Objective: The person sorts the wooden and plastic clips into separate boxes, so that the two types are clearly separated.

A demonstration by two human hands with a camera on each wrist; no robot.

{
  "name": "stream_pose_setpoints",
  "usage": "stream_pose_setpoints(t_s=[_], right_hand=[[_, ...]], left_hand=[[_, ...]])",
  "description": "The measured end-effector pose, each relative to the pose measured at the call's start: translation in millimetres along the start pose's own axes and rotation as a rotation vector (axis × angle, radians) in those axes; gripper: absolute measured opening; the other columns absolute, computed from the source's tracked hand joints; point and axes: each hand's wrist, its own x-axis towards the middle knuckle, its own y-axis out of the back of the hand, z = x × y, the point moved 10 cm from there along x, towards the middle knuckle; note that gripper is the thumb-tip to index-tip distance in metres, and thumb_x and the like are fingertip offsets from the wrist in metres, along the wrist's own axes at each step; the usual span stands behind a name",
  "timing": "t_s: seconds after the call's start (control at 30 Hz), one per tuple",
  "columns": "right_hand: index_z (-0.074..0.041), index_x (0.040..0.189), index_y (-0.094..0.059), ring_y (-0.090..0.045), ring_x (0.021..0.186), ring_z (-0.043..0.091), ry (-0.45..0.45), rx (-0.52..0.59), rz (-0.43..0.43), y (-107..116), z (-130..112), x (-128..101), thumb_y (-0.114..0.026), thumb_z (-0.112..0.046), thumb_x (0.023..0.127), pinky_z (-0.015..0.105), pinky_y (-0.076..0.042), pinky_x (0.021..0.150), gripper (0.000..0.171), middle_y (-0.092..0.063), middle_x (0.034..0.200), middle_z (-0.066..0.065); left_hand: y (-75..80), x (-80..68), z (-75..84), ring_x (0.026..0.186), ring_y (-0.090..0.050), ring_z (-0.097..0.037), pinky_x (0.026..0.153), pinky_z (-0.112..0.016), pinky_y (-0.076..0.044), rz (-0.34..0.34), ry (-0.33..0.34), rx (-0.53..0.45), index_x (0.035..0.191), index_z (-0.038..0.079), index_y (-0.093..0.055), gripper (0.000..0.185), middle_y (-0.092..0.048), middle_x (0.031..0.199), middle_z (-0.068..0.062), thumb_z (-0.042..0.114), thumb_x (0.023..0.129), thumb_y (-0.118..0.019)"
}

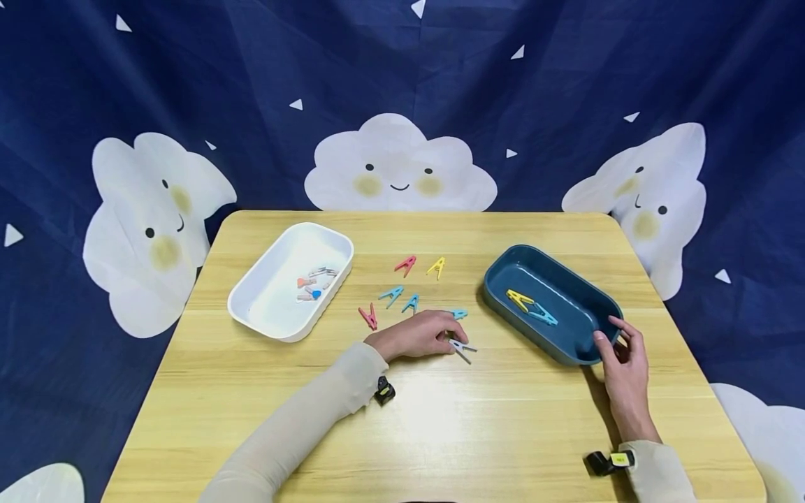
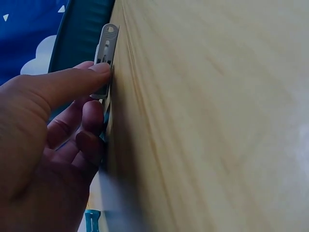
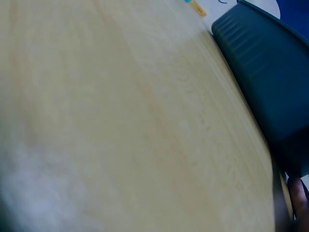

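My left hand (image 1: 423, 334) pinches a grey clothespin (image 1: 462, 347) between thumb and fingers, low over the table. In the left wrist view the thumb presses on the side of this clothespin (image 2: 106, 48). My right hand (image 1: 625, 363) grips the near right end of a dark teal bin (image 1: 560, 269), thumb and index finger over its rim. Inside the bin lie a yellow clothespin (image 1: 519, 300) and a blue clothespin (image 1: 544, 314). Another blue clothespin (image 1: 460, 314) lies just beyond my left hand, partly hidden. The right wrist view shows the bin's outer wall (image 3: 270, 67) and a fingertip (image 3: 298, 193) by it.
Loose on the wooden table (image 1: 434, 433) are red clothespins (image 1: 407, 265), a yellow clothespin (image 1: 437, 267) and blue clothespins (image 1: 411, 303). A white bin (image 1: 264, 300) at the left holds several small clips (image 1: 309, 293). Behind the table hangs a navy curtain (image 1: 264, 56) with clouds.
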Motion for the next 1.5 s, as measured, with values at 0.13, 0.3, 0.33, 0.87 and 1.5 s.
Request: stream_pose_setpoints(t_s=[0.13, 0.3, 0.33, 0.87, 1.5], right_hand=[[-0.03, 0.16, -0.052, -0.051, 0.122, 0.007, -0.001, 0.009, 0.002, 0.9, 0.5, -0.4, -0.068, -0.03, 0.109, 0.007, -0.042, 0.091, 0.053, -0.043, 0.16, -0.005], [-0.03, 0.159, -0.053, -0.051, 0.121, 0.006, 0.003, 0.013, 0.006, 1.9, 0.3, -0.7, -0.068, -0.03, 0.109, 0.007, -0.042, 0.091, 0.052, -0.044, 0.157, -0.007], [-0.03, 0.159, -0.053, -0.051, 0.121, 0.006, 0.004, 0.013, 0.007, 2.2, 0.2, -0.7, -0.068, -0.03, 0.109, 0.007, -0.042, 0.09, 0.052, -0.044, 0.157, -0.007], [-0.029, 0.159, -0.053, -0.051, 0.123, 0.007, -0.005, 0.008, 0.019, 6.2, 2.9, 0.4, -0.068, -0.031, 0.109, 0.005, -0.043, 0.091, 0.052, -0.044, 0.158, -0.007], [-0.028, 0.157, -0.055, -0.051, 0.118, 0.008, 0.006, 0.034, 0.017, 0.3, -0.9, 1.0, -0.07, -0.028, 0.108, 0.006, -0.044, 0.088, 0.052, -0.048, 0.15, -0.012]], left_hand=[[-0.5, 0.9, 0.3, 0.079, -0.051, -0.003, 0.076, -0.018, -0.044, 0.001, -0.009, -0.012, 0.125, 0.019, -0.079, 0.022, -0.065, 0.101, 0.006, 0.018, 0.103, -0.077], [1.3, 3.5, 2.2, 0.082, -0.055, -0.003, 0.077, -0.018, -0.048, 0.014, -0.019, -0.068, 0.125, 0.019, -0.079, 0.021, -0.064, 0.101, 0.006, 0.018, 0.104, -0.076], [2.0, 4.9, 3.2, 0.084, -0.056, -0.003, 0.078, -0.018, -0.049, 0.017, -0.024, -0.077, 0.125, 0.019, -0.079, 0.021, -0.064, 0.101, 0.006, 0.019, 0.104, -0.076], [24.9, 55.8, 57.8, 0.094, -0.064, -0.003, 0.086, -0.014, -0.054, 0.01, -0.124, -0.097, 0.132, 0.016, -0.076, 0.026, -0.067, 0.118, 0.001, 0.017, 0.106, -0.073], [37.3, 128.2, 90.9, 0.116, -0.062, -0.006, 0.1, -0.01, -0.045, 0.04, -0.175, -0.002, 0.135, 0.019, -0.076, 0.028, -0.07, 0.126, 0.005, 0.023, 0.108, -0.071]])
